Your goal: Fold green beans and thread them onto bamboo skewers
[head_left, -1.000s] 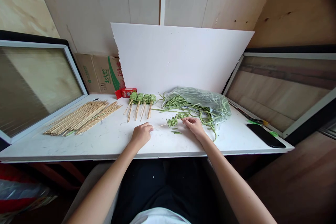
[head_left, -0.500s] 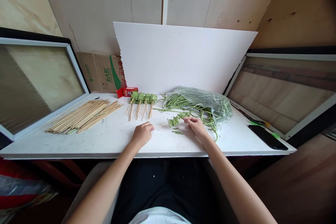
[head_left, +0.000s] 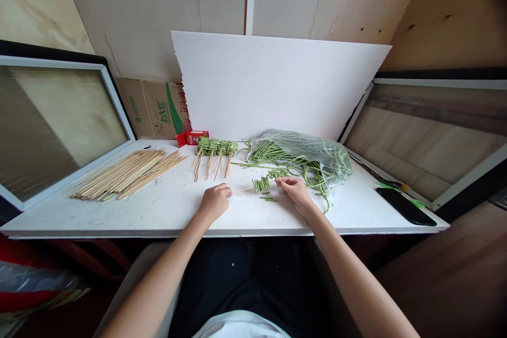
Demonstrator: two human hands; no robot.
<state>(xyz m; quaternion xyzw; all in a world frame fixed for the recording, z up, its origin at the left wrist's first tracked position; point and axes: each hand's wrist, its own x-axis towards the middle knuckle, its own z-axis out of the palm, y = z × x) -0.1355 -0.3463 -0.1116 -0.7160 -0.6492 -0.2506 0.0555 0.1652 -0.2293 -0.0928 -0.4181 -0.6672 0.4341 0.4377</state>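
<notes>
My left hand [head_left: 215, 202] is closed, with its curled fingers at the blunt end of a bamboo skewer [head_left: 247, 188]. Short green bean pieces [head_left: 260, 185] are threaded side by side along that skewer. On the other side, my right hand [head_left: 293, 190] pinches at the skewer's far end, where a pale bit of stick shows by the fingertips. A few loose bean pieces [head_left: 268, 199] lie on the white table just below, and more cut pieces [head_left: 278, 173] sit behind. What the right fingertips cover is partly hidden.
Finished bean skewers [head_left: 217, 147] lie stacked at the back, beside a small red box [head_left: 197, 138]. Bare skewers [head_left: 127, 171] are piled on the left. A plastic bag [head_left: 317, 150] of long green beans stands behind my right hand. A black phone [head_left: 405, 206] lies far right.
Both hands stay almost in place. A pale stretch of skewer now shows between the threaded bean pieces and my right fingertips, where it was not visible before.
</notes>
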